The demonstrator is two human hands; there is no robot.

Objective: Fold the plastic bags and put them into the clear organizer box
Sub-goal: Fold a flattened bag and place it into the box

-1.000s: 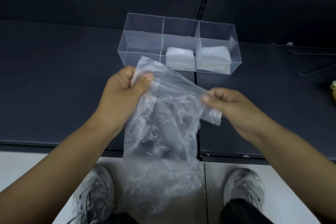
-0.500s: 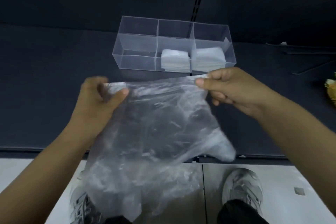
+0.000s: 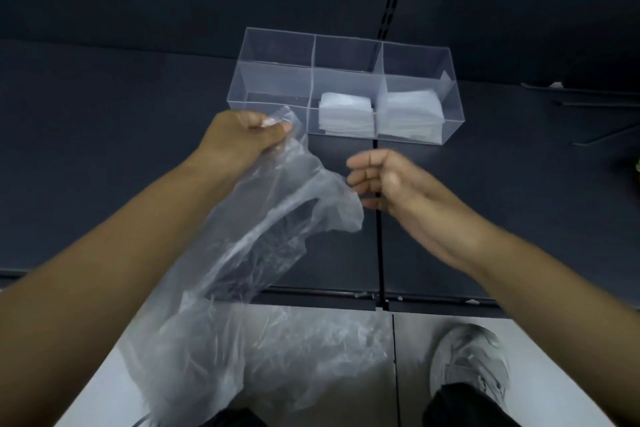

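A crumpled clear plastic bag [image 3: 270, 218] hangs in front of me, its lower part drooping past the table edge. My left hand [image 3: 242, 135] is shut on the bag's top corner, just before the left front of the clear organizer box [image 3: 277, 62]. My right hand [image 3: 391, 184] hovers to the right with loosely curled fingers; a loose flap of the bag lies at its fingertips without being gripped. The box has three compartments: a folded bag stack [image 3: 346, 111] in the middle one, another stack [image 3: 408, 107] in the right one, and nothing in the left one.
The box stands on a dark table [image 3: 104, 149] with a seam running down its middle. A small object [image 3: 636, 163] shows at the far right edge. Below the table edge are a pale floor and my grey shoe [image 3: 467, 364].
My right hand has let go of the bag's top edge and dropped lower. My left hand has risen toward the box with its corner, so the bag now hangs slanted from that hand alone.
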